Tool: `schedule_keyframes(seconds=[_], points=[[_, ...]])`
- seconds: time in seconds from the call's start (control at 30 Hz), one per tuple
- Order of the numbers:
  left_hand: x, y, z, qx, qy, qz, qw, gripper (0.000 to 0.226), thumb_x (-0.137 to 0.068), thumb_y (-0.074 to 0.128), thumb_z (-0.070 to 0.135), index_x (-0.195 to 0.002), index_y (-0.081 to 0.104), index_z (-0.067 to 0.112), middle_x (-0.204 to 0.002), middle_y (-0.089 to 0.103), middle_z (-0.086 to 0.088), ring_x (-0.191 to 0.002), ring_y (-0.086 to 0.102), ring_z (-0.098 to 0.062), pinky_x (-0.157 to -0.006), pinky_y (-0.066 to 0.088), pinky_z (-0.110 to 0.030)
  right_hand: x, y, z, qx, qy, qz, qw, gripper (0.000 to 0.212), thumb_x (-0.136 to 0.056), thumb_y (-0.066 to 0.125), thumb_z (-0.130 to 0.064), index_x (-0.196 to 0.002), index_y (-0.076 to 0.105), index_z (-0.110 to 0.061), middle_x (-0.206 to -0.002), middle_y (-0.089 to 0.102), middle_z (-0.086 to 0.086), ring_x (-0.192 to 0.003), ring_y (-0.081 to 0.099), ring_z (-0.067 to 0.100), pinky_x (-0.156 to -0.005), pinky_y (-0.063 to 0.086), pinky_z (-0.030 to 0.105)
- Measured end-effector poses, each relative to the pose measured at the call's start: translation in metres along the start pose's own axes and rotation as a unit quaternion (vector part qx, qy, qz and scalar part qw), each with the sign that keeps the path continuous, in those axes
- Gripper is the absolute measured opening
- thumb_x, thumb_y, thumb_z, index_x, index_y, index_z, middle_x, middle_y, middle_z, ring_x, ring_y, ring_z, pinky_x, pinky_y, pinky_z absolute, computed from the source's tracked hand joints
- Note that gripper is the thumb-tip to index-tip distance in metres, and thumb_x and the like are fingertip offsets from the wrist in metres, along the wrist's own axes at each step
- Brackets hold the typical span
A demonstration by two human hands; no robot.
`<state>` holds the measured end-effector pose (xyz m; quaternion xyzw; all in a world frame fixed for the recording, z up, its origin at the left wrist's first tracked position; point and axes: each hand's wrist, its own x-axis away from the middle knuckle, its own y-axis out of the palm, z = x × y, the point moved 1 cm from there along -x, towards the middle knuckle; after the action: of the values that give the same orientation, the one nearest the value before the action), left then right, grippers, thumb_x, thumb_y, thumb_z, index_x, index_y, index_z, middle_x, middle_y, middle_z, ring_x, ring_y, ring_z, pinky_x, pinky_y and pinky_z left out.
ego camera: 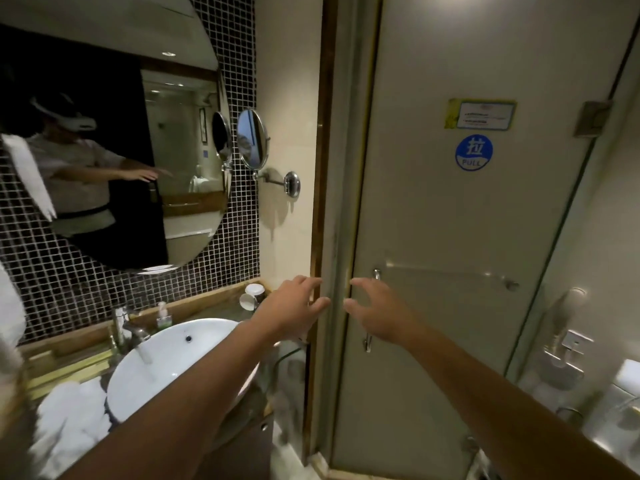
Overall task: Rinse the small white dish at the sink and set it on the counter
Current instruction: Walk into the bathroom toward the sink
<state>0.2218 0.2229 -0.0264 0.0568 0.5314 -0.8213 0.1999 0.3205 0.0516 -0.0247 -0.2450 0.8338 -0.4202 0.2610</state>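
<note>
Both hands out in front at chest height, nothing held: left hand spread with loose fingers just beside the wooden door frame, right hand likewise released, fingers curled slightly and hovering before the glass shower door, near its vertical handle. No touch on the handle that can be confirmed. Small white dish hard to pick out: possibly one of the two white round things at the far corner of the bench, beyond the white basin, but too small to tell cup from dish. Tap at the basin's left rear; whether water runs cannot be told. Folded white towels at the near left of the bench. Judged as the very opening of the task: dish not yet in hand, rinse not begun. Next move calls for turning left and down toward the basin, reaching across it to the far corner, closing fingers on the dish rim, and bringing it under the tap. Care needed with the soap bottle standing close by the tap.
</note>
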Motion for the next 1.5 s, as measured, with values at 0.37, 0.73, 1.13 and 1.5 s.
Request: schedule_keyframes(seconds=[0.37,0.73,1.13,1.5], points=[[-0.019,-0.011,-0.051,-0.02,-0.067,0.02,0.997,0.057,-0.094,0.045,0.048,-0.144,0.039,0.023,-0.145,0.044,-0.004,-0.128,0.044,-0.022,-0.104,0.039,-0.042,-0.062,0.046,-0.024,-0.01,-0.062,-0.04,0.997,0.06,-0.094,0.054,-0.05,-0.149,0.043,-0.029,-0.154,0.046,-0.002,-0.137,0.047,0.021,-0.108,0.042,0.043],[-0.057,-0.023,-0.139,-0.031,-0.095,0.039,0.994,0.056,-0.093,0.042,0.05,-0.143,0.041,0.025,-0.143,0.046,-0.002,-0.126,0.043,-0.02,-0.102,0.04,-0.041,-0.142,0.112,-0.056,-0.01,-0.089,-0.064,0.994,0.051,-0.092,0.054,-0.051,-0.14,0.049,-0.035,-0.142,0.055,-0.007,-0.119,0.054,0.015,-0.089,0.044,0.034],[-0.092,-0.034,-0.238,-0.025,-0.116,0.036,0.992,0.056,-0.092,0.044,0.049,-0.142,0.041,0.024,-0.143,0.046,-0.003,-0.128,0.043,-0.022,-0.104,0.037,-0.043,-0.225,0.178,-0.097,-0.015,-0.101,-0.089,0.991,0.057,-0.084,0.047,-0.061,-0.136,0.051,-0.041,-0.143,0.056,-0.011,-0.125,0.051,0.011,-0.1,0.045,0.04],[-0.117,-0.049,-0.311,-0.053,-0.18,0.047,0.981,0.058,-0.095,0.044,0.048,-0.145,0.038,0.02,-0.15,0.039,-0.003,-0.136,0.036,-0.02,-0.11,0.033,-0.044,-0.306,0.239,-0.131,-0.016,-0.173,-0.137,0.975,0.067,-0.086,0.049,-0.056,-0.147,0.046,-0.029,-0.152,0.051,-0.002,-0.137,0.047,0.019,-0.112,0.04,0.044]])
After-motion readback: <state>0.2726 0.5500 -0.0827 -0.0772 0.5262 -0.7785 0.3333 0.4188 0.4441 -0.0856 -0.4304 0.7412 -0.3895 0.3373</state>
